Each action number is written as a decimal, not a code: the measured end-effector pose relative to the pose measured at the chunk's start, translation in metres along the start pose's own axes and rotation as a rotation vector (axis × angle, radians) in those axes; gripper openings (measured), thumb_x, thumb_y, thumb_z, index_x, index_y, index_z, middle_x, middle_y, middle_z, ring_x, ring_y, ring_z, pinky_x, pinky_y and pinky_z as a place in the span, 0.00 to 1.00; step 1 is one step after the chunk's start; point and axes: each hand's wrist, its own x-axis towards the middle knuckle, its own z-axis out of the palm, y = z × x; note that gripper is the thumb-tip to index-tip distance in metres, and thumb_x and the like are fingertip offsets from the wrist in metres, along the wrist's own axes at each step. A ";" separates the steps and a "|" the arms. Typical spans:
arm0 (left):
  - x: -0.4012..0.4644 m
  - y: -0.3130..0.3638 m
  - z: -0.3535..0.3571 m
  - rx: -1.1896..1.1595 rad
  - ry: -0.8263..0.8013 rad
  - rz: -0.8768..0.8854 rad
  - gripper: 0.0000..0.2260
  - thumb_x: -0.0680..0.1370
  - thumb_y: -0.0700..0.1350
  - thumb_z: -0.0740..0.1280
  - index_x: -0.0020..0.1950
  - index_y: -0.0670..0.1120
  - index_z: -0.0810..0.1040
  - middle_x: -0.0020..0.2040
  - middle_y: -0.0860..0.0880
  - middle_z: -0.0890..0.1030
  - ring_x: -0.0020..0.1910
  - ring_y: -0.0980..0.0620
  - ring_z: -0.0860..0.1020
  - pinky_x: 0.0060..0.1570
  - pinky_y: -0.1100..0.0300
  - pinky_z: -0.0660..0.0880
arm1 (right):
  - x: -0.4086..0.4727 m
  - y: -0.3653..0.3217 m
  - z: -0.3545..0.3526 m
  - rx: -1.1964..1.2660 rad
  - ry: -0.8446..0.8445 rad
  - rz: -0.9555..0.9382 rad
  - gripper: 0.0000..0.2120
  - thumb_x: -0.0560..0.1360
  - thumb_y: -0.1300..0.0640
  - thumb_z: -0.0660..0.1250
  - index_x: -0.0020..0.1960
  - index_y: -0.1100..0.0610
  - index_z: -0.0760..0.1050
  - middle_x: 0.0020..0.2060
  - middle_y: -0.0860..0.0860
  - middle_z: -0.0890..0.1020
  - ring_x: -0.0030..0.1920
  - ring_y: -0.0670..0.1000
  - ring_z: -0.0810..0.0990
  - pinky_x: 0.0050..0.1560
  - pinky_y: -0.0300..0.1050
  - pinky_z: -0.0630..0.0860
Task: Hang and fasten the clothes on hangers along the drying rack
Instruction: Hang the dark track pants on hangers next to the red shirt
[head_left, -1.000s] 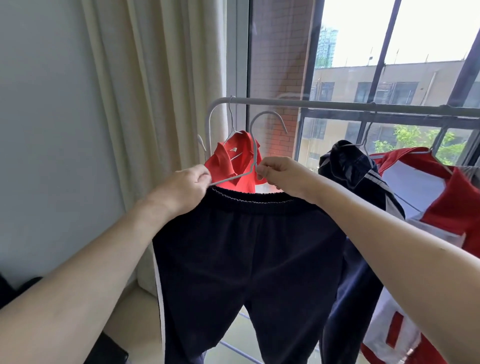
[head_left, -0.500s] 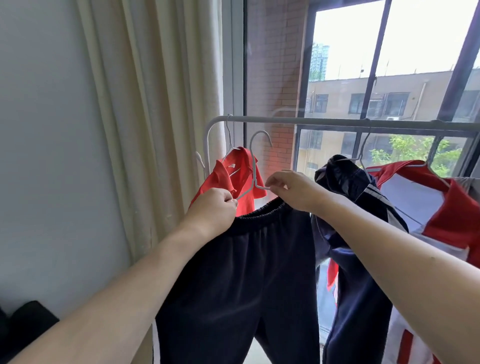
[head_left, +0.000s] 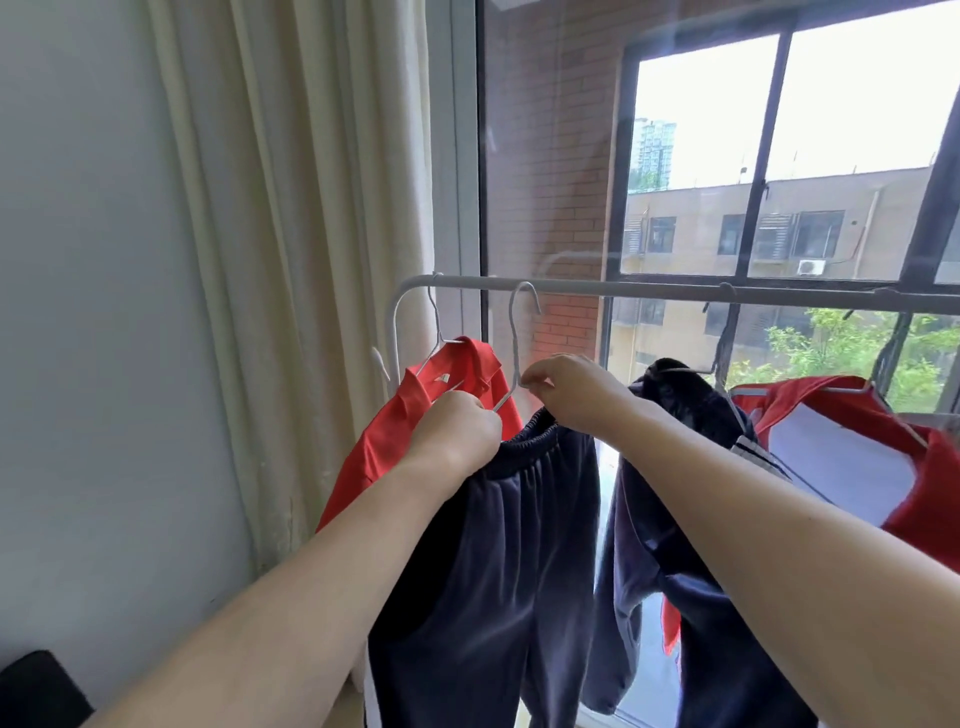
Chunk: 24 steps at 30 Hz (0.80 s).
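Observation:
Dark navy trousers (head_left: 498, 561) hang from a white wire hanger (head_left: 514, 343) that I hold up just under the rack's white rail (head_left: 649, 287). The hanger's hook sits level with the rail at its left end; whether it is over the rail I cannot tell. My left hand (head_left: 457, 434) grips the waistband and the hanger's left arm. My right hand (head_left: 566, 389) pinches the hanger at its neck, above the elastic waistband. A red shirt (head_left: 441, 410) hangs on its own hanger behind my left hand.
To the right hang a dark navy jacket (head_left: 685, 467) and a red and white garment (head_left: 857, 441). A cream curtain (head_left: 291, 260) and the rack's left post (head_left: 397, 332) stand close on the left. The window glass is right behind the rail.
Both hands have lifted the hanger with the trousers up toward the rail. The hook has gone from below the rail to level with it, and the trousers have bunched narrower.

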 end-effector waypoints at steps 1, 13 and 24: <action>0.005 0.004 0.004 -0.011 0.011 -0.015 0.10 0.78 0.43 0.62 0.47 0.41 0.82 0.43 0.44 0.82 0.46 0.41 0.80 0.43 0.55 0.73 | 0.006 0.005 -0.001 0.001 -0.002 -0.013 0.14 0.81 0.54 0.58 0.61 0.49 0.79 0.59 0.47 0.81 0.59 0.51 0.78 0.61 0.50 0.74; 0.056 0.043 0.030 -0.013 0.178 -0.074 0.10 0.79 0.43 0.62 0.50 0.40 0.82 0.38 0.48 0.75 0.38 0.46 0.73 0.37 0.57 0.65 | 0.071 0.044 -0.016 -0.066 -0.054 -0.169 0.16 0.82 0.55 0.56 0.67 0.50 0.75 0.64 0.52 0.79 0.63 0.54 0.76 0.65 0.52 0.71; 0.087 0.060 0.039 0.025 0.235 -0.077 0.11 0.79 0.42 0.61 0.49 0.39 0.82 0.36 0.48 0.76 0.33 0.51 0.71 0.31 0.58 0.65 | 0.095 0.065 -0.015 -0.187 -0.075 -0.279 0.22 0.82 0.65 0.52 0.73 0.54 0.69 0.72 0.46 0.69 0.68 0.50 0.71 0.63 0.43 0.71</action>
